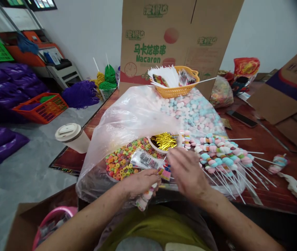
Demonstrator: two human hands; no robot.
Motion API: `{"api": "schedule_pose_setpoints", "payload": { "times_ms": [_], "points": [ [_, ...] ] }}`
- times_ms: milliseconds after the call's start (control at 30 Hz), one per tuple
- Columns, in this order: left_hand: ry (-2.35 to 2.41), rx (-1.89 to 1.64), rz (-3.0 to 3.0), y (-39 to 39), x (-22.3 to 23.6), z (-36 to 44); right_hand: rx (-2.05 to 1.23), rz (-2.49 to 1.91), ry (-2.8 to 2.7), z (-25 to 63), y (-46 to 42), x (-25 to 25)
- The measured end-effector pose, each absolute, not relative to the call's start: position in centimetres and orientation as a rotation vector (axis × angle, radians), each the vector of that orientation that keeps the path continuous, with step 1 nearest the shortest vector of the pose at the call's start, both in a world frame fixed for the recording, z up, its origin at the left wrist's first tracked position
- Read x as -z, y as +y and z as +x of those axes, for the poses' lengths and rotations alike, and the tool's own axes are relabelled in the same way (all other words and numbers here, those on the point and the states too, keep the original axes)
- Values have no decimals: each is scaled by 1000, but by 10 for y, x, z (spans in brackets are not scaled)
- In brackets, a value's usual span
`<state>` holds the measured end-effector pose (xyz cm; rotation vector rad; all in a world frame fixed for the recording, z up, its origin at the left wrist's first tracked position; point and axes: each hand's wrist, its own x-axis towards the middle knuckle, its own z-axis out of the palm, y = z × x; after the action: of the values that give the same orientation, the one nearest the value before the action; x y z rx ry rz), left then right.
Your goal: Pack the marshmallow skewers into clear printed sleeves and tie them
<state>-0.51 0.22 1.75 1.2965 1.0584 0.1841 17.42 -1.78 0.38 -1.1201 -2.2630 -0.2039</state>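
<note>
My left hand [142, 182] is closed round a marshmallow skewer [145, 199] in a clear printed wrapper, its candy end pointing down towards my lap. Close to it is my right hand [187, 170], smeared by motion; whether its fingers hold anything cannot be made out. Just beyond the right fingers stands a white round tub of gold twist ties [165, 141]. Printed clear wrapper bags [145, 159] lie on the colourful ring candies [121, 162] in front of my left hand. To the right, several unwrapped marshmallow skewers [219, 153] are piled with their white sticks towards me.
Clear plastic sheeting [127, 111] surrounds the candies and loose marshmallows [190, 109]. Behind them sits a yellow basket [177, 91] of white sticks, before a tall cardboard box [182, 42]. A lidded cup [72, 137] stands left; a phone [242, 119] and a wrapped skewer [278, 164] lie right.
</note>
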Motion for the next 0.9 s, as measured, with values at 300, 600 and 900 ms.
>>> {"api": "schedule_pose_setpoints", "payload": {
  "times_ms": [300,600,900],
  "points": [
    [534,160,1508,17,-28,-16,226,-749,-2778,171,-30,2],
    [940,-693,2851,-8,5,-20,-1523,-1331,-2339,164,2,-28],
    [1271,-760,861,-8,27,-26,-365,-1675,-2634,175,135,-11]
  ]
}}
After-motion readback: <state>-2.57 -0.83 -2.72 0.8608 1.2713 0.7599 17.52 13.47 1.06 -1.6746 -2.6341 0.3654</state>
